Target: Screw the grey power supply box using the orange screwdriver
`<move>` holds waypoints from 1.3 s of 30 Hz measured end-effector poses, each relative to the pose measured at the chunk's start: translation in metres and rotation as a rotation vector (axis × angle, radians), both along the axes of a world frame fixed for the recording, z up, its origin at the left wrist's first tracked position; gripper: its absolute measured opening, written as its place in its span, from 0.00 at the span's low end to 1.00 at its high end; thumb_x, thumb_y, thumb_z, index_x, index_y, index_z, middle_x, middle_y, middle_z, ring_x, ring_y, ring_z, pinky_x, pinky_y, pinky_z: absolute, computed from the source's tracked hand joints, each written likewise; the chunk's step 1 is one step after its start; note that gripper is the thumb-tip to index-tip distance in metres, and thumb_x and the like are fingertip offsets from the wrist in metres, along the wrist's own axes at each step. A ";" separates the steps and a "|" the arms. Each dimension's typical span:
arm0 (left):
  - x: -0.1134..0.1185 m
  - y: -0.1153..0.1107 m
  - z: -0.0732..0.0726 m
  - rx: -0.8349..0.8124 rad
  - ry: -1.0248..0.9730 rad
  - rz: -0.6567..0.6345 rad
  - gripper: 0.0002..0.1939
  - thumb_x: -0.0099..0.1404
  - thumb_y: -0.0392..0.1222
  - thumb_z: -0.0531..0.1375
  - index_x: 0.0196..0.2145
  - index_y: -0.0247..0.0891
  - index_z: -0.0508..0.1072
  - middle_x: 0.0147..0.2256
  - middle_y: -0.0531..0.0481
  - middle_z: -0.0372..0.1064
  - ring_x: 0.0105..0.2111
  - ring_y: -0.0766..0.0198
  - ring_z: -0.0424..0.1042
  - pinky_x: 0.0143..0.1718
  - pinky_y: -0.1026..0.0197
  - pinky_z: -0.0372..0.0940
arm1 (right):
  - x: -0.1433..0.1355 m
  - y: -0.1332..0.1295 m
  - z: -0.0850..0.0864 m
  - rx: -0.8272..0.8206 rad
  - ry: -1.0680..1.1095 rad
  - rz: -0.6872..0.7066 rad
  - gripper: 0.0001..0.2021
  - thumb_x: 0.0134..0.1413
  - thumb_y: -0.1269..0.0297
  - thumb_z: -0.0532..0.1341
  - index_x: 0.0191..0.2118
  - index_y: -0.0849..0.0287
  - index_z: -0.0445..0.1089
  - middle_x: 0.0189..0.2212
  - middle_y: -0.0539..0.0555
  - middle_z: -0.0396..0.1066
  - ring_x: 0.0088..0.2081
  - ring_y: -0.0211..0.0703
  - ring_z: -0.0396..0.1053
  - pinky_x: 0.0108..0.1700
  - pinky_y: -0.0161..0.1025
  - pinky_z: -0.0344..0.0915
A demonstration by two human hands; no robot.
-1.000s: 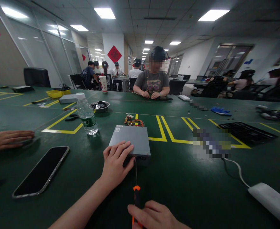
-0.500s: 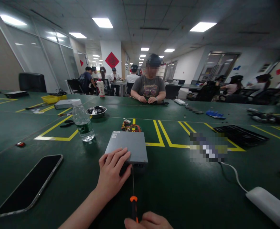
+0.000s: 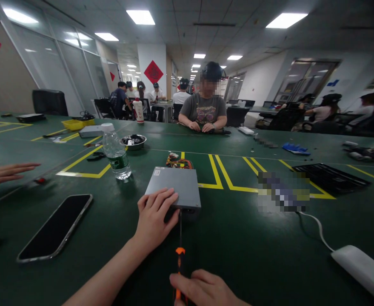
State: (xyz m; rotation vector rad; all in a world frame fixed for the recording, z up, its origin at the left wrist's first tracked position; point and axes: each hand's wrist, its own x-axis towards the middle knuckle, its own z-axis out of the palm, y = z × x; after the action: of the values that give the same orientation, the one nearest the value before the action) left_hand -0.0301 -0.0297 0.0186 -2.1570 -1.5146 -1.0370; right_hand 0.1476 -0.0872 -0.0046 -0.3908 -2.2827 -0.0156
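Observation:
A grey metal box (image 3: 174, 182) with a white label lies on the green table, and a bundle of coloured wires (image 3: 178, 161) comes out behind it. My left hand (image 3: 156, 212) rests on its near left part, fingers spread over the top and the thumb at the front edge. My right hand (image 3: 206, 289), at the bottom of the view, is closed round the handle of an orange and black screwdriver (image 3: 180, 251). The shaft points away from me, and its tip meets the front face of the box, near my left thumb; the exact contact point is hidden.
A water bottle (image 3: 118, 155) and a metal bowl (image 3: 133, 142) stand left of the box. A phone (image 3: 55, 227) lies nearer. Another person's hand (image 3: 8, 173) reaches in at left. At right are a white device (image 3: 362, 272) with a cable and a black panel (image 3: 332, 177).
The view has shifted, so most things sit slightly higher and further right. Another person's hand has come in from the left edge. My hands keep their hold on the box and screwdriver.

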 end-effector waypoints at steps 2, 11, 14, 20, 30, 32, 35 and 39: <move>0.000 0.000 0.000 -0.007 0.004 0.001 0.15 0.61 0.43 0.55 0.47 0.45 0.67 0.48 0.49 0.67 0.49 0.56 0.64 0.46 0.51 0.49 | -0.003 -0.001 0.008 0.036 -0.085 0.005 0.07 0.60 0.66 0.50 0.40 0.60 0.63 0.27 0.49 0.72 0.22 0.31 0.67 0.24 0.26 0.62; 0.000 -0.001 0.001 -0.010 -0.005 -0.006 0.15 0.61 0.42 0.56 0.46 0.45 0.67 0.48 0.49 0.68 0.49 0.56 0.64 0.46 0.51 0.49 | -0.002 0.002 0.011 0.022 0.062 0.058 0.10 0.59 0.75 0.47 0.40 0.69 0.63 0.26 0.53 0.72 0.18 0.31 0.63 0.23 0.27 0.63; 0.000 -0.001 0.001 -0.012 -0.005 -0.002 0.15 0.61 0.43 0.56 0.46 0.45 0.67 0.48 0.49 0.68 0.49 0.57 0.64 0.47 0.51 0.48 | 0.001 0.001 0.015 0.098 -0.101 0.069 0.10 0.59 0.72 0.49 0.42 0.63 0.65 0.34 0.55 0.73 0.24 0.34 0.67 0.26 0.30 0.64; 0.001 -0.002 0.003 0.000 0.019 0.014 0.15 0.60 0.42 0.56 0.46 0.44 0.67 0.48 0.50 0.68 0.49 0.56 0.64 0.51 0.48 0.46 | 0.006 0.001 0.021 0.215 -0.102 0.053 0.10 0.58 0.75 0.50 0.34 0.62 0.68 0.31 0.53 0.73 0.25 0.32 0.67 0.27 0.30 0.62; 0.001 -0.003 0.002 -0.003 0.042 -0.007 0.15 0.62 0.42 0.54 0.47 0.43 0.66 0.49 0.49 0.67 0.51 0.57 0.63 0.54 0.48 0.43 | 0.007 0.000 0.026 0.274 -0.159 0.001 0.06 0.55 0.65 0.57 0.39 0.57 0.68 0.33 0.55 0.72 0.26 0.37 0.67 0.28 0.35 0.64; 0.001 -0.002 0.002 -0.008 0.040 -0.021 0.15 0.62 0.41 0.54 0.48 0.43 0.65 0.49 0.49 0.67 0.51 0.58 0.63 0.53 0.50 0.46 | 0.006 0.000 0.027 0.271 -0.146 0.002 0.07 0.55 0.69 0.56 0.39 0.57 0.68 0.32 0.54 0.72 0.26 0.36 0.67 0.29 0.34 0.64; 0.001 -0.002 0.001 -0.017 0.027 -0.030 0.16 0.61 0.41 0.54 0.48 0.43 0.65 0.50 0.49 0.66 0.50 0.59 0.63 0.50 0.52 0.50 | 0.006 0.002 0.023 0.243 -0.135 0.030 0.08 0.58 0.69 0.52 0.38 0.59 0.68 0.32 0.55 0.71 0.26 0.36 0.66 0.30 0.33 0.64; 0.000 -0.002 0.000 -0.022 0.009 -0.025 0.16 0.61 0.41 0.55 0.48 0.43 0.65 0.49 0.49 0.66 0.50 0.58 0.63 0.48 0.52 0.51 | 0.008 0.003 0.018 0.228 -0.167 0.101 0.11 0.61 0.68 0.48 0.39 0.63 0.67 0.37 0.58 0.71 0.27 0.36 0.66 0.29 0.33 0.64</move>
State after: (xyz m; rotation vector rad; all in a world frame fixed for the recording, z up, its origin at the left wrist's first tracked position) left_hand -0.0296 -0.0314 0.0186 -2.1982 -1.5057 -1.0213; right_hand 0.1552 -0.0841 0.0132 -0.1592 -2.4296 -0.2642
